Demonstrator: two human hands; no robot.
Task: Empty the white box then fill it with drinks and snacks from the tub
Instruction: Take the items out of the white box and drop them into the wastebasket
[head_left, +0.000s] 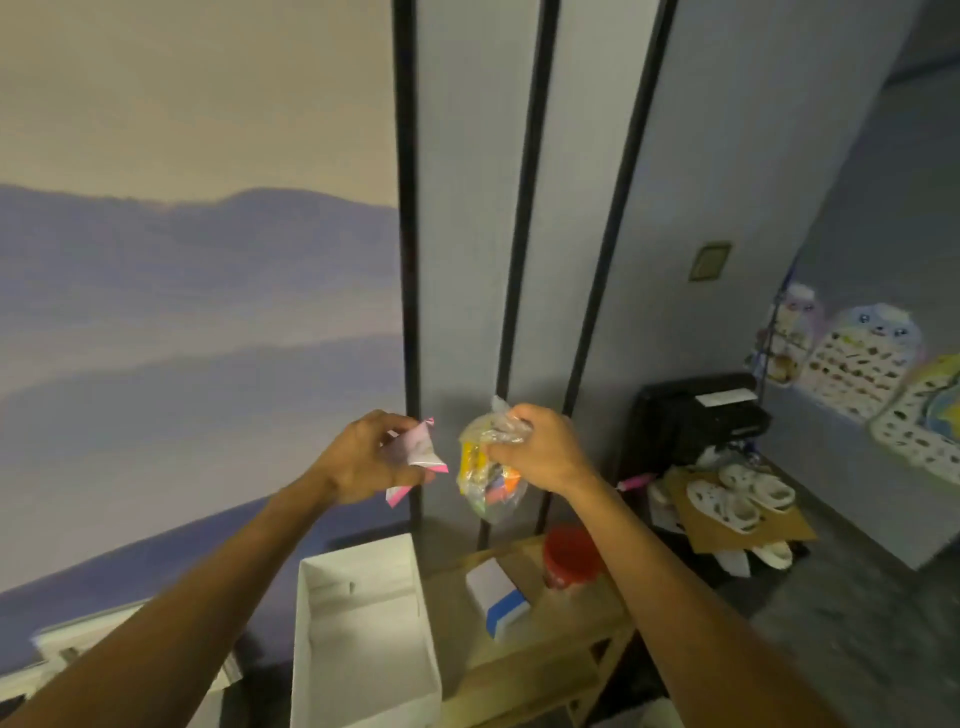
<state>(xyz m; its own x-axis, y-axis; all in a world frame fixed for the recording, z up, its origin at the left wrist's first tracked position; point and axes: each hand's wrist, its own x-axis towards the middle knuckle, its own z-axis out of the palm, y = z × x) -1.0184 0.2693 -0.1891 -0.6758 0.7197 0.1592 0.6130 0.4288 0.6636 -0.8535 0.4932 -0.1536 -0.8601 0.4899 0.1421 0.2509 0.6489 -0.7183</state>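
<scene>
White box (311, 649); L hand (363, 460) pinches packet (422, 448), R hand (543, 452) grips bag (488, 480) (red jar (569, 556) below).

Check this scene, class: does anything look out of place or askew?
The white-and-blue carton lies tilted on the wooden shelf beside the red-lidded jar. White sandals sit jumbled on a cardboard sheet on the floor. Nothing looks spilled.

dim room, mountain mural wall (182, 291), grey panels (462, 208), wooden shelf (545, 644), grey floor (857, 597)
</scene>
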